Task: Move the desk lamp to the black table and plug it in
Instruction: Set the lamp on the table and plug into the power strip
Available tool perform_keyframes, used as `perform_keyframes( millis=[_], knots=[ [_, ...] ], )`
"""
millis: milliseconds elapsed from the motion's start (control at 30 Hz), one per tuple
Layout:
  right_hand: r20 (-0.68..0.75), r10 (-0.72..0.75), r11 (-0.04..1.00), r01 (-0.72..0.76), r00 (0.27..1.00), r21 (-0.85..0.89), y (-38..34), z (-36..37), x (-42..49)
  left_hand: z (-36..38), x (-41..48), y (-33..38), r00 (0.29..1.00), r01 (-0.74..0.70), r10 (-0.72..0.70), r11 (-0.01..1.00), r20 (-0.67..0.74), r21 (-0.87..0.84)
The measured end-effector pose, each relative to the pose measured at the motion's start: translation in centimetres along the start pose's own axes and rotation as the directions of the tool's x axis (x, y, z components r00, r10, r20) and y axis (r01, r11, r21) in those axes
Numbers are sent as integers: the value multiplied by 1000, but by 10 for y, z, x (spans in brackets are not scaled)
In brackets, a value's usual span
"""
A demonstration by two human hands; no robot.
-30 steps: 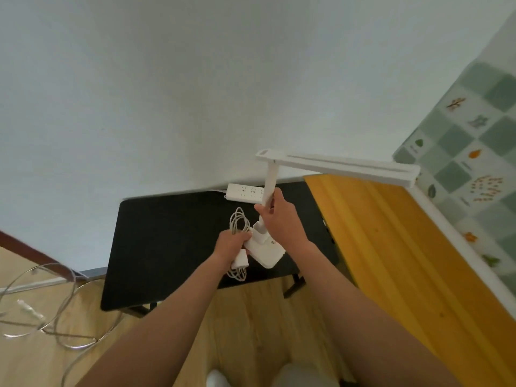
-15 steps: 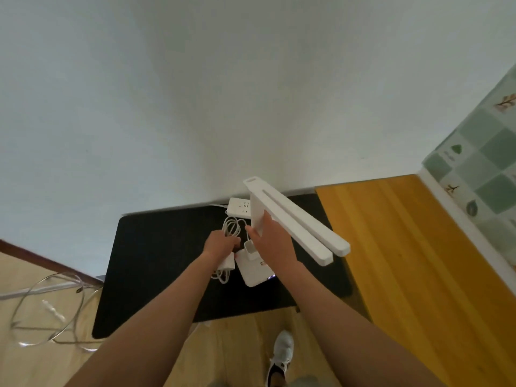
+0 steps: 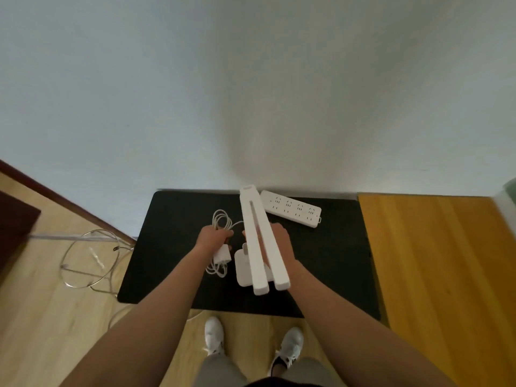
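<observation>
— So, where is the white plastic desk lamp (image 3: 252,247) right now?
— Over the matte black table (image 3: 167,247), base near its middle. Whether the base rests on it I cannot tell. The right hand (image 3: 283,244) wraps round the post, half hidden behind the twin-bar head, whose long axis runs from the wall back toward the person.
— And the plug?
— The left hand (image 3: 213,238) clutches the coiled white cord (image 3: 222,220), with the white plug adapter (image 3: 222,256) dangling under it. The white rectangular power strip (image 3: 291,212) lies beyond both hands, by the wall, angled rightward. The right hand is nearer, but the plug is in the left, so I'd guess that one must reach past the lamp.
— Surroundings?
— Pale wall, wood floor (image 3: 42,317), an orange wooden tabletop (image 3: 432,261) abutting on the right, and a wire-frame stand (image 3: 90,258) on the left.
</observation>
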State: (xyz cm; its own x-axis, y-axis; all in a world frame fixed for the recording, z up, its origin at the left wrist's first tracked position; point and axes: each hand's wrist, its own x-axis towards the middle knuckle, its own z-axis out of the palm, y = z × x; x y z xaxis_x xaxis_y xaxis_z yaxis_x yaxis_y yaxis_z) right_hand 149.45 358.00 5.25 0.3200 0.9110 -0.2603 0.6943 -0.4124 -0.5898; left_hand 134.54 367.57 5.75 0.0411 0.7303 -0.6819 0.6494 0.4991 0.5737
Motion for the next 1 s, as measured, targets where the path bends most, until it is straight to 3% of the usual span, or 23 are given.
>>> perform_keyframes(
  millis=[233,600,767,1000],
  knots=[
    [-41,3,999,-4,999,-39,-15,33,8,-16,33,-12,995,42,-35,996,92,-84],
    [-147,172,981,-155,974,120,-27,64,20,-22,75,-8,968,13,23,990,248,-142],
    [-161,225,969,-204,961,140,-32,71,26,-27,86,-11,944,120,-32,960,327,-251],
    [-116,196,980,-193,974,40,-25,75,31,-34,91,-11,918,221,-50,888,394,-402]
  ],
)
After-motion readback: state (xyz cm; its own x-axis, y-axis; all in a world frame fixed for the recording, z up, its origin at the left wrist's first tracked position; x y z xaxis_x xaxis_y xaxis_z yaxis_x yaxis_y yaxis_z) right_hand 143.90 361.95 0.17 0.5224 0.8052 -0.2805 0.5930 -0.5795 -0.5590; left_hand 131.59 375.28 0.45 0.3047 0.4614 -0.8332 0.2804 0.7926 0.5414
